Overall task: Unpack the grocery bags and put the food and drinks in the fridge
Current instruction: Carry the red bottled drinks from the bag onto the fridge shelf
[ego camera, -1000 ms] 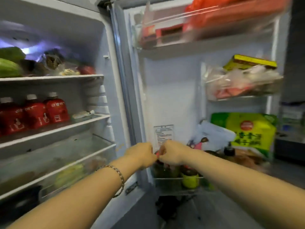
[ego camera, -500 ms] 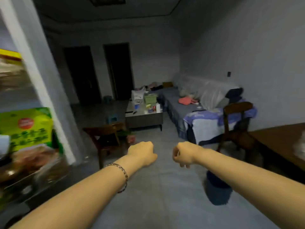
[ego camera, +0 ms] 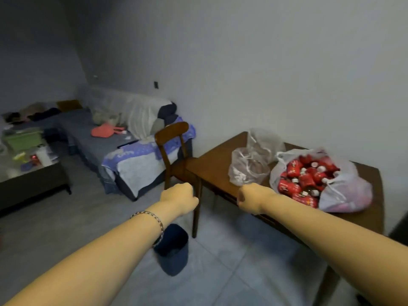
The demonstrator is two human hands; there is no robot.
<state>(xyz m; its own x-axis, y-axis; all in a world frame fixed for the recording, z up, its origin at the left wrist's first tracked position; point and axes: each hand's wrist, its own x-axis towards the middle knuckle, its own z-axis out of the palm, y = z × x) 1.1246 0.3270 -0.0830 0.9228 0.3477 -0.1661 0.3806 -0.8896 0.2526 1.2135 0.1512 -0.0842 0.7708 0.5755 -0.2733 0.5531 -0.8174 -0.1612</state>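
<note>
A white plastic grocery bag (ego camera: 351,191) lies open on the brown wooden table (ego camera: 212,166) at the right, filled with several red drink bottles (ego camera: 305,178) with white caps. Two crumpled clear plastic bags (ego camera: 249,166) sit to its left on the same table. My left hand (ego camera: 178,198) and my right hand (ego camera: 250,196) are stretched out in front of me, both curled into fists with nothing in them. The right fist hangs just short of the table's near edge, close to the bottle bag. The fridge is out of view.
A wooden chair (ego camera: 174,151) stands at the table's left end, with a dark blue bin (ego camera: 173,248) on the grey tiled floor below my left wrist. A covered sofa (ego camera: 123,146) runs along the wall, and a cluttered low table (ego camera: 28,164) stands at far left.
My view has swung right, from the open fridge door across the room to the table with the bags. Both hands left the door shelf and stay fisted, holding nothing.
</note>
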